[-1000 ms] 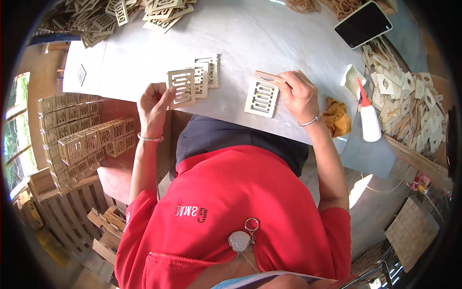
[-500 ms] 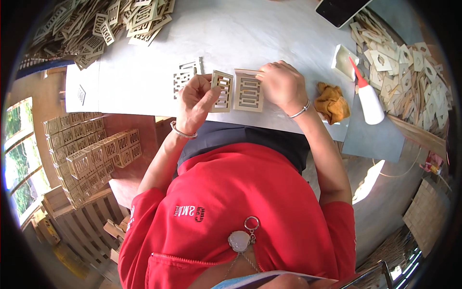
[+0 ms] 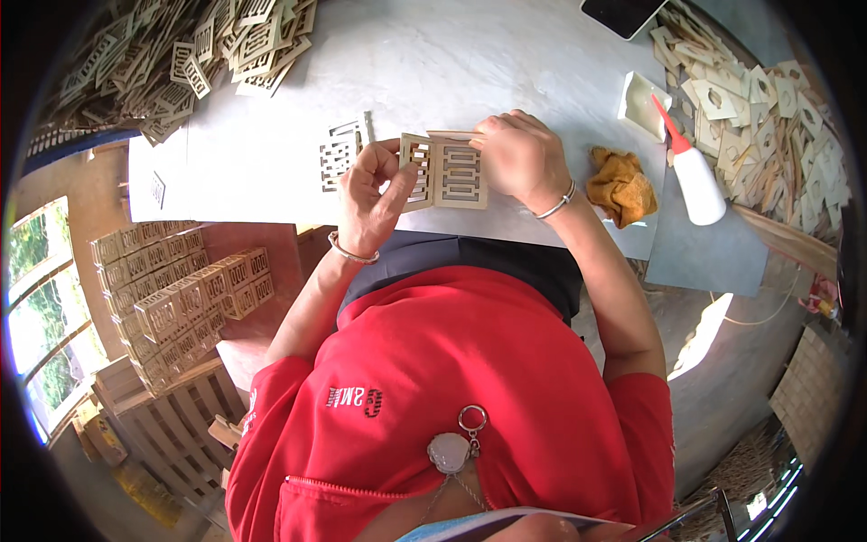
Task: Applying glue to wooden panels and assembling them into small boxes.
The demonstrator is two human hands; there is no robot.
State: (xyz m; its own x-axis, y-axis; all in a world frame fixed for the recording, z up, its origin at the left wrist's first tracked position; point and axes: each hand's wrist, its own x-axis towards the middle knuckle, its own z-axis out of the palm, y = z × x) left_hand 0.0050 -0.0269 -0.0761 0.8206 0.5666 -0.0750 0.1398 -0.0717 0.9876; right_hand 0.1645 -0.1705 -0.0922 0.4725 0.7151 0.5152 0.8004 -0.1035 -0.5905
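My left hand (image 3: pixel 370 194) is closed on a thin wooden panel (image 3: pixel 416 142) with cut-out slots, pinched by its left side and standing at an angle. Its right edge meets a second slotted wooden panel (image 3: pixel 461 200), apparently touching it. At that second panel's top right is my right hand (image 3: pixel 526 158), its fingers closed around the edge and somewhat blurred. A narrow strip of wood (image 3: pixel 452 135) runs along the second panel's top, partly hidden by the right fingers. Just beyond my left hand, another slotted piece (image 3: pixel 339 144) rests on the table.
Slotted panels (image 3: pixel 257 45) are heaped at the far left. To the right are a white glue bottle (image 3: pixel 700 191) with a red nozzle, a brown cloth (image 3: pixel 621 188), a small white tray (image 3: pixel 632 113) and piled wooden pieces (image 3: pixel 768 135). Assembled wooden boxes (image 3: pixel 163 280) are stacked lower left.
The gap between the two slotted panels has closed; their edges now meet. My left hand has moved slightly right, my right hand slightly left. The whole view has shifted a little.
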